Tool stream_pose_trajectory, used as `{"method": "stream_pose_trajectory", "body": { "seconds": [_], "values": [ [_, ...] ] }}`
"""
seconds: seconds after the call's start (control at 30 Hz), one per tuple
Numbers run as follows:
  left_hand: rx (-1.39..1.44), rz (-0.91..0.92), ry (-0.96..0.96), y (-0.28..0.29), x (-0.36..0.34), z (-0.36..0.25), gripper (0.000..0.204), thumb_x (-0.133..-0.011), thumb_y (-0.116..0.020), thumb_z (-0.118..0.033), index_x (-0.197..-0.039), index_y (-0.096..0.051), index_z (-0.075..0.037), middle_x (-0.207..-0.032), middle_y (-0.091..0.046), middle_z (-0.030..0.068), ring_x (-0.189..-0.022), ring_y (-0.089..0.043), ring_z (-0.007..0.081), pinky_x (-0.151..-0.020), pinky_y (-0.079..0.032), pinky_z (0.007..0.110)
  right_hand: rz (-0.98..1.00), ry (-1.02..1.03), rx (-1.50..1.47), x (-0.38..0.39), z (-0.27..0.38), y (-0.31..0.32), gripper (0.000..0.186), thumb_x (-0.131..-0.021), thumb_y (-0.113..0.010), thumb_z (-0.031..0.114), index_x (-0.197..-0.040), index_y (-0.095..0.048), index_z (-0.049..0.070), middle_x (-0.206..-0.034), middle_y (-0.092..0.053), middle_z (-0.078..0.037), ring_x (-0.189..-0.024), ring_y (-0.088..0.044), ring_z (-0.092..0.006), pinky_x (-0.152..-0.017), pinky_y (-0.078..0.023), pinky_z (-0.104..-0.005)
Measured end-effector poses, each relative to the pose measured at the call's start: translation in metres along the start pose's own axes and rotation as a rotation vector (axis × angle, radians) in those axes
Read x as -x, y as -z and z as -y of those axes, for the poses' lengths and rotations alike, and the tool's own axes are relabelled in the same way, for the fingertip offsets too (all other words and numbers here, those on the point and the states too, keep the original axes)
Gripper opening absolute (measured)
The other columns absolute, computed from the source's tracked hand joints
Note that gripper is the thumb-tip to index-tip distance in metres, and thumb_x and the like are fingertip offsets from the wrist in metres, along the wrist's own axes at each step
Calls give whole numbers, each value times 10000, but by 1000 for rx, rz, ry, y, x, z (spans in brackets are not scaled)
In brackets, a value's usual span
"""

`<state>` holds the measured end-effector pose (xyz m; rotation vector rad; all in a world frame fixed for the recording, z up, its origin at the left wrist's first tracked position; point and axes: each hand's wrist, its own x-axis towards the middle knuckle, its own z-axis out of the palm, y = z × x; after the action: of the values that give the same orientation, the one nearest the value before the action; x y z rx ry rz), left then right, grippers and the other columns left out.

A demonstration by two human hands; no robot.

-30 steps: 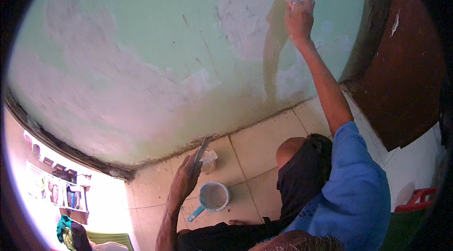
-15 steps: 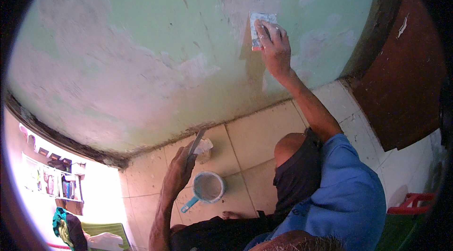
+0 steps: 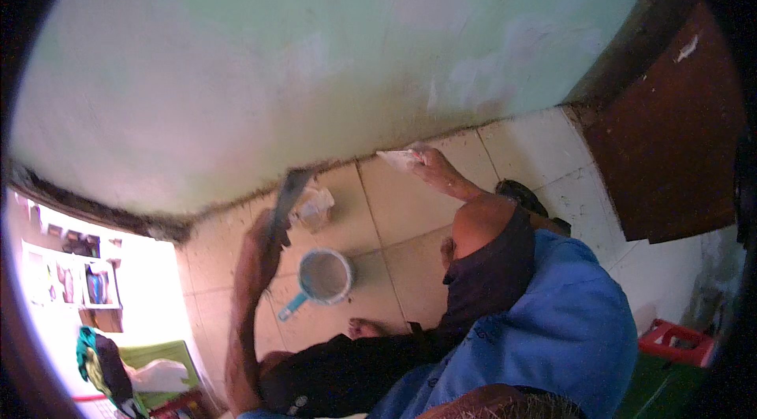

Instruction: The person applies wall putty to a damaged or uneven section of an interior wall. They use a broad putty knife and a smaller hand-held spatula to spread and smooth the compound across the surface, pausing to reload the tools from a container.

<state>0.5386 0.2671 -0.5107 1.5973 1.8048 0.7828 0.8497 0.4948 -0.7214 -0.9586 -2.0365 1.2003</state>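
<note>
Now lowered from the wall, the right hand (image 3: 432,168) grips a pale rectangular sanding pad (image 3: 398,157), fingers curled over its top, just above the line where the patchy green plaster wall (image 3: 331,64) meets the beige tiled floor (image 3: 536,143). Half a second earlier the same hand pressed that pad high against the wall; a second earlier it reached higher still. The pad now sits at the fingertips, projecting to the hand's left, close to the floor. The left hand (image 3: 264,234) stays clenched around the handle of a dark flat-bladed scraper (image 3: 285,200), the blade pointing up toward the wall base, much as before. Just right of the blade lies a crumpled whitish bag (image 3: 314,206); below it stands a blue-handled plastic mug of grey paste (image 3: 322,279). A dark brown wooden door (image 3: 670,135) closes the right side.
</note>
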Motion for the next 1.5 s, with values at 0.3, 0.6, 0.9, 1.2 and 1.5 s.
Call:
{"method": "stream_pose_trajectory", "body": {
  "seconds": [0.3, 0.6, 0.9, 1.2, 1.5],
  "values": [
    [294, -234, 338, 16, 44, 48, 378, -1019, -476, -368, -982, -567, -3, -768, -618, 80, -670, -590, 125, -615, -495, 290, 43, -795, -1053, 80, -29, -30, 307, -905, -605, 270, -1176, -557, 133, -1065, -668, -25, -939, -637, -209, -715, -479, -360],
    [371, -554, 678, -90, 152, 178, 406, -995, -507, -405, -976, -600, -11, -757, -586, 38, -676, -549, 121, -601, -456, 281, 304, -623, -816, 77, 14, -27, 211, -892, -589, 195, -1037, -582, 43, -936, -646, -38, -804, -619, -160, -635, -463, -315],
    [1045, -645, 604, -128, 181, 192, 439, -991, -533, -371, -1192, -564, 18, -1135, -628, 150, -957, -625, 201, -806, -543, 373, 343, -482, -235, 59, 65, -27, 208, -880, -620, 207, -903, -595, 2, -826, -624, -75, -710, -591, -158, -618, -452, -307],
    [863, -635, 652, -134, 180, 141, 414, -981, -559, -381, -1080, -598, 19, -908, -641, 91, -749, -624, 162, -641, -519, 297, 619, 173, 443, 38, 153, -85, 298, -869, -618, 272, -816, -591, -20, -747, -613, -185, -639, -607, -294, -619, -468, -407],
    [846, -692, 685, -160, 196, 138, 406, -1003, -520, -357, -1095, -631, 23, -861, -663, 89, -718, -619, 158, -662, -510, 301, 734, 165, 590, 38, 121, -167, 217, -798, -579, 212, -810, -650, 8, -753, -619, -245, -714, -639, -416, -659, -470, -521]
  ]
}}
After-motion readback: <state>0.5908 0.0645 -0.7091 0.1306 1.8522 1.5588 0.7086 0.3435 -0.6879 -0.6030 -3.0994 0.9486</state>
